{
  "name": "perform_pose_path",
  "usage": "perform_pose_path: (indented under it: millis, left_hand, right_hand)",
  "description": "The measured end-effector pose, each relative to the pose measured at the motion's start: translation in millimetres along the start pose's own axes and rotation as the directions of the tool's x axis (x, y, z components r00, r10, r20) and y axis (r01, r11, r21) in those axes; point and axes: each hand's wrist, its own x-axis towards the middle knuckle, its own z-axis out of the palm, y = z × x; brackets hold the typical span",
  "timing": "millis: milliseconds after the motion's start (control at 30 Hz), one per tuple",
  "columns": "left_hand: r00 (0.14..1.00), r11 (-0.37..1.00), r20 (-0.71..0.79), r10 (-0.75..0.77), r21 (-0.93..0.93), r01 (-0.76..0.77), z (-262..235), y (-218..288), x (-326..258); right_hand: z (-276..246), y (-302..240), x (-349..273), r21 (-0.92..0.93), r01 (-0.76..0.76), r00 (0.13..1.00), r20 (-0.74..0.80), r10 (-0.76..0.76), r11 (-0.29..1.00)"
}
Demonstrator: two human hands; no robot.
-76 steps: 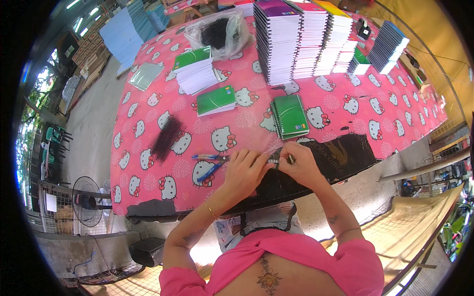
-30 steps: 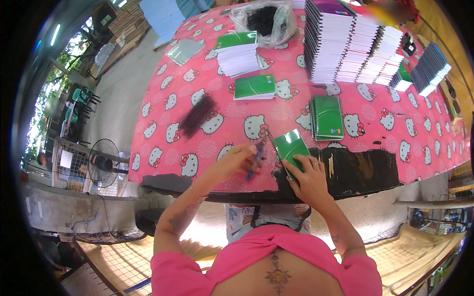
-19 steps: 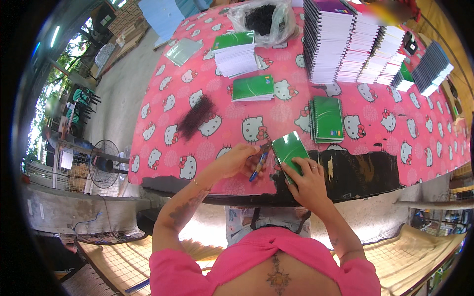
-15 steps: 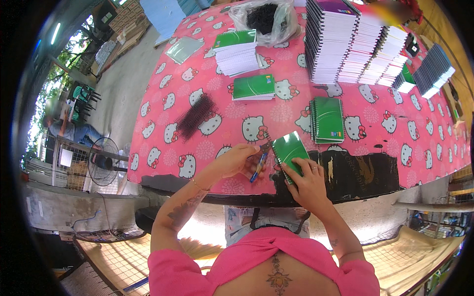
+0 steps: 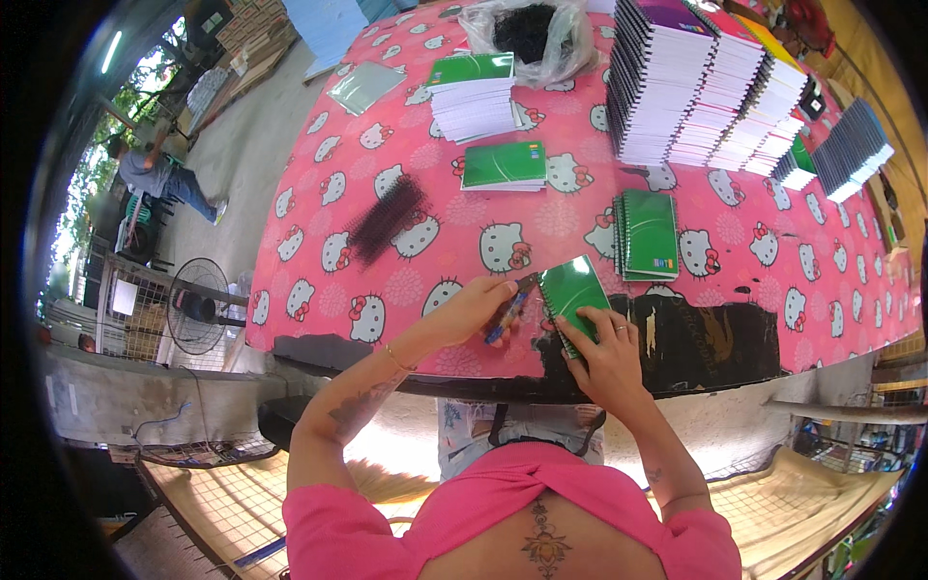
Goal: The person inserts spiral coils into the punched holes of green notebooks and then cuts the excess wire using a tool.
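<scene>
plastic bag [image 5: 578, 46]: black wiry stuff [image 5: 528, 35] inside
left hand [image 5: 491, 307]: wrapped round blue-handled pliers [image 5: 506, 315]
right hand [image 5: 609, 350]: laid on green notebook [image 5: 572, 282], can't tell if pinching
table edge [image 5: 483, 388]: near the notebook; pink cloth [image 5: 406, 290] stretches out leftward

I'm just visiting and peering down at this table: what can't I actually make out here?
- Head view: the lower part of the green-covered spiral notebook, hidden by the right hand.
- Head view: the full shape of the blue-handled hand tool, partly covered by the left hand and blurred.
- Head view: the number of thin black coils, too fine and blurred.
- Head view: the clear plastic bag's far end, cut off by the top edge.
</scene>
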Motion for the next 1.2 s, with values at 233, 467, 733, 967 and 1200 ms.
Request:
perform_pose_path:
  millis: [233,467,733,967,1200]
  left_hand:
    - [0.995,0.983,0.07,-0.069,-0.165,0.08,-8.9,0.8,-1.7]
    - [0.992,0.915,-0.012,0.126,0.388,-0.111,-14.8,-0.7,-4.5]
    - [0.836,0.259,0.0,0.549,0.951,-0.17,-6.7,5.8,-26.7]
    - [0.644,0.232,-0.064,0.762,0.956,-0.18,-22.1,2.4,-0.1]
    - [0.513,0.186,-0.037,0.858,0.952,-0.242,-21.2,0.6,47.9]
  right_hand:
    - [0.4,-1.7,-0.2,-0.007,-0.015,1.0,0.008,0.015,1.0]
    - [-1.2,-7.2,-0.8,-0.012,-0.01,1.0,0.01,0.01,1.0]
    - [-2.1,-6.8,-0.4,-0.038,-0.002,1.0,-0.029,0.001,0.999]
    - [-26.7,23.7,6.8,0.549,-0.157,0.93,-0.198,0.311,0.821]
    - [-61.3,134.9,76.1,0.777,0.062,0.902,-0.312,0.299,0.626]
